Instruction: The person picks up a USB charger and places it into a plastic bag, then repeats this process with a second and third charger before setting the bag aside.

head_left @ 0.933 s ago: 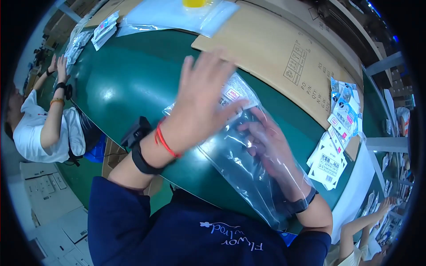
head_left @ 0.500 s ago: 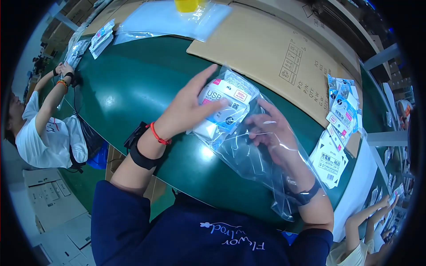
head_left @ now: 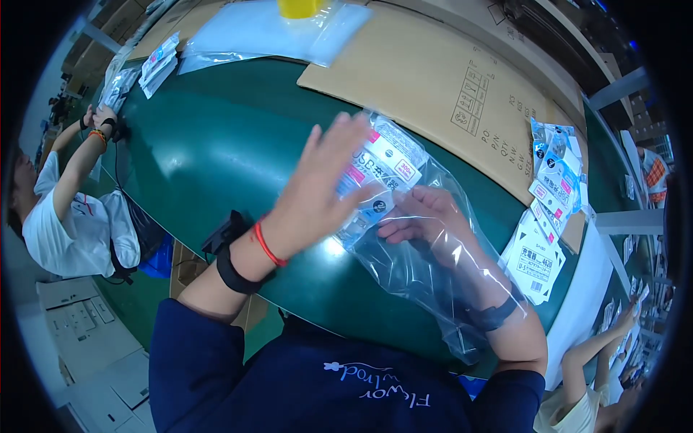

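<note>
A clear plastic bag (head_left: pixel 433 285) lies on the green table (head_left: pixel 216 144) and sleeves my right forearm. My right hand (head_left: pixel 426 220) is inside the bag, fingers curled at the near edge of a stack of white and pink carded packs (head_left: pixel 386 162) in the bag's far end. My left hand (head_left: pixel 317 195) lies over the stack from the left, outside the plastic, fingers spread and blurred, thumb across the packs. A red cord and a black band circle that wrist.
A brown cardboard sheet (head_left: pixel 447 79) covers the table's far side. More carded packs (head_left: pixel 552 169) and white label cards (head_left: pixel 534 260) lie right. Clear bags (head_left: pixel 267 32) and small packs (head_left: pixel 155 65) sit far left. A co-worker (head_left: pixel 72 224) sits left; another person's arm (head_left: pixel 599 346) lower right.
My left hand went from gripping the pack stack to spread flat over it. The stack sits deeper in the bag, and my right hand has closed in on it.
</note>
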Demonstrator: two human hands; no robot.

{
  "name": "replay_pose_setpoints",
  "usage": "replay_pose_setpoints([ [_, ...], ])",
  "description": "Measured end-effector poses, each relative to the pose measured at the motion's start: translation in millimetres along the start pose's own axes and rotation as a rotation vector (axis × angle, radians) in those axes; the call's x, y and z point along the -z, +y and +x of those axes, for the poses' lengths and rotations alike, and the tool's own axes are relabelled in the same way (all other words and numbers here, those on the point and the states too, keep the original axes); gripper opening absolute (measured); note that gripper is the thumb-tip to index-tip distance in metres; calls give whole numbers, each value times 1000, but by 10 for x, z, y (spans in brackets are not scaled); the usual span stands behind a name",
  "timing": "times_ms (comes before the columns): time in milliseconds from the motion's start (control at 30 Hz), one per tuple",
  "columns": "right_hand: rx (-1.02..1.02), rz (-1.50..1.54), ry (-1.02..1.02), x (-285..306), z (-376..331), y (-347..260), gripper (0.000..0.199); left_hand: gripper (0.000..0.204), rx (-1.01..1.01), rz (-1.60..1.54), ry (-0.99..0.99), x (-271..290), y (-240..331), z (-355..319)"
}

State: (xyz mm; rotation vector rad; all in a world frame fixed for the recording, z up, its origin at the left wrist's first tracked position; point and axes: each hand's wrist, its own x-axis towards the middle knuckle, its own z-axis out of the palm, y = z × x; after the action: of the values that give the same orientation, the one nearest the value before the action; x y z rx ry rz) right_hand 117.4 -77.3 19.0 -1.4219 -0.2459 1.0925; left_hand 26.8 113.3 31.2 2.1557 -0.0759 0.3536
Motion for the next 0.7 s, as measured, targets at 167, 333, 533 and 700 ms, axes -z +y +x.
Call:
replay_pose_setpoints([
  [167, 118, -64, -1, -21, 15, 85, 30, 56, -417, 349, -199, -463, 345, -43],
  [333, 321, -141, 41, -46, -10, 153, 31, 53, -646, 379, -143, -642, 269, 18],
  [533, 562, -232, 83, -103, -27, 239, 32, 44, -684, 140, -128, -737, 350, -105],
  [700, 764, -312, 129, -111, -59, 271, 33, 50, -513, 240, -128, -471, 449, -28],
])
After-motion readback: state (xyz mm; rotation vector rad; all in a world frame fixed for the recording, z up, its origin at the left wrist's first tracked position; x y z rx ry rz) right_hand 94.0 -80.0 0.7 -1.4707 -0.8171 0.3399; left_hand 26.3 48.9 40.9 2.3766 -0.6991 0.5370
